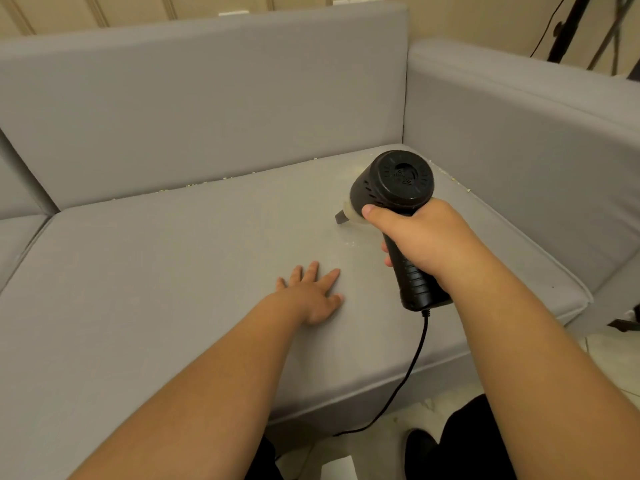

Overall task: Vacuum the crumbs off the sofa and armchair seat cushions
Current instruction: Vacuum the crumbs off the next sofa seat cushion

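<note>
The right hand (424, 237) is wrapped around the handle of a black vacuum (398, 188), its nozzle tipped down onto the seat cushion (173, 271) near the sofa's right arm. The left hand (313, 292) lies flat and spread on the cushion, holding nothing. Crumbs (194, 184) line the seam under the backrest (207, 105). The cord (412, 368) trails off the front edge.

right hand (427, 237) gripping vacuum (394, 188) (black), crumbs (194, 184)
</note>
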A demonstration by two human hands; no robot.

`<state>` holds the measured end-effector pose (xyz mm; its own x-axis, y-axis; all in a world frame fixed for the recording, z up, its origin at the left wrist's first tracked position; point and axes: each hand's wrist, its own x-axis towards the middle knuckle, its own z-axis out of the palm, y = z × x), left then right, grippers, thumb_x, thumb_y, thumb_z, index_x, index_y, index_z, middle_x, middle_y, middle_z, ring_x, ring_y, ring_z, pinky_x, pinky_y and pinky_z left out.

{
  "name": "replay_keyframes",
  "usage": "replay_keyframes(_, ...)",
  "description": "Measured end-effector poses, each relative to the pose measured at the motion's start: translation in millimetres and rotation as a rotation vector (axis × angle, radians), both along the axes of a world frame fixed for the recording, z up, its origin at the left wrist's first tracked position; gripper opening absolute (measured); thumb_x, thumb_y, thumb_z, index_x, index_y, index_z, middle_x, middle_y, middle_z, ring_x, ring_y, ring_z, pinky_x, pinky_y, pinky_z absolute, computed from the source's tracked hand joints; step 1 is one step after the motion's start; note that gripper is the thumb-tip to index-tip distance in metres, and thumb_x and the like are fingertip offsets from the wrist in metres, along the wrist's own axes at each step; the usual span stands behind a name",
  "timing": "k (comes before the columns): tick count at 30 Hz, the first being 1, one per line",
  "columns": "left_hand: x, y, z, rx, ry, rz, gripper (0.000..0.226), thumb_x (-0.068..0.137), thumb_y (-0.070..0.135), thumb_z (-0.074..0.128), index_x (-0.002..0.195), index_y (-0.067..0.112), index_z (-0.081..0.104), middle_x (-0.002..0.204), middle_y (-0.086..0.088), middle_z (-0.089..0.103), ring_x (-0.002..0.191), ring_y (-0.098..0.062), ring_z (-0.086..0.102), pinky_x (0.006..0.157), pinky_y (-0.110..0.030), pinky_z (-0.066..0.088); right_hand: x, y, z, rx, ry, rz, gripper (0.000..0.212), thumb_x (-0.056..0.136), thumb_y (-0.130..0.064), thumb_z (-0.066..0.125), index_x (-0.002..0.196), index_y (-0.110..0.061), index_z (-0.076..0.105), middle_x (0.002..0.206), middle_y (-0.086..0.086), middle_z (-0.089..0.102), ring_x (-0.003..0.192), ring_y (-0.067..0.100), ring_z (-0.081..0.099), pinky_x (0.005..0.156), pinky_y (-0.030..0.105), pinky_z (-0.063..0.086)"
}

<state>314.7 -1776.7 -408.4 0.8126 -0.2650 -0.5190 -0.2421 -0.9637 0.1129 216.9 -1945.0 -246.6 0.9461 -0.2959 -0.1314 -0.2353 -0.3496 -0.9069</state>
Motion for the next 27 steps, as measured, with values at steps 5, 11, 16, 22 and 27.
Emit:
replay_keyframes(5,0.4,0.1,-1.5,-0.003,-0.005,0.006,0.067,0.103,0.067,0.024,0.160,0.052,-0.007,0.172,0.004,-0.018,0.158,-0.031,-0.016,0.124,-0.063,-0.004,-2.3,0.0,-1.3,0.021,0.052,0.032,0.024,0.092,-0.045,0.077,0.089,-0.022,0.072,0.085,0.010,0.078,0.075,0.025,0.079,0.084,0.045,0.065)
replay_keyframes(11,-0.6,0.1,1.0,-0.004,-0.006,0.002,0.067,0.104,0.066,0.026,0.161,0.051,-0.006,0.172,0.004,-0.018,0.158,-0.030,-0.015,0.124,-0.063,-0.003,-7.5,-9.0,16.2,-0.155,0.109,0.061,0.030,0.090,-0.053,0.075,0.089,-0.022,0.074,0.074,0.004,0.079,0.071,0.022,0.079,0.084,0.041,0.063)
replay_keyframes(16,-0.8,-1.7,1.4,-0.008,0.006,0.010,0.068,0.104,0.067,0.026,0.161,0.051,-0.007,0.172,0.004,-0.019,0.158,-0.031,-0.017,0.124,-0.063,-0.004,-14.6,-5.6,25.3,-0.178,0.147,0.136,0.030,0.090,-0.053,0.075,0.090,-0.022,0.075,0.071,0.002,0.078,0.069,0.021,0.079,0.079,0.037,0.062)
replay_keyframes(22,0.4,-1.8,-0.9,-0.003,-0.010,0.009,0.068,0.103,0.068,0.027,0.161,0.052,-0.006,0.172,0.004,-0.018,0.158,-0.031,-0.015,0.124,-0.063,-0.002,-11.2,-7.3,16.7,-0.104,0.099,0.097,0.029,0.091,-0.050,0.076,0.092,-0.021,0.075,0.074,0.003,0.079,0.069,0.020,0.079,0.071,0.033,0.062)
replay_keyframes(27,-0.1,-1.1,-1.2,-0.011,-0.020,0.008,0.068,0.103,0.068,0.027,0.161,0.052,-0.005,0.172,0.005,-0.018,0.158,-0.031,-0.015,0.124,-0.063,-0.002,-11.1,-14.5,16.6,-0.190,0.103,0.084,0.031,0.088,-0.052,0.075,0.089,-0.021,0.075,0.068,0.001,0.077,0.071,0.023,0.079,0.084,0.044,0.063)
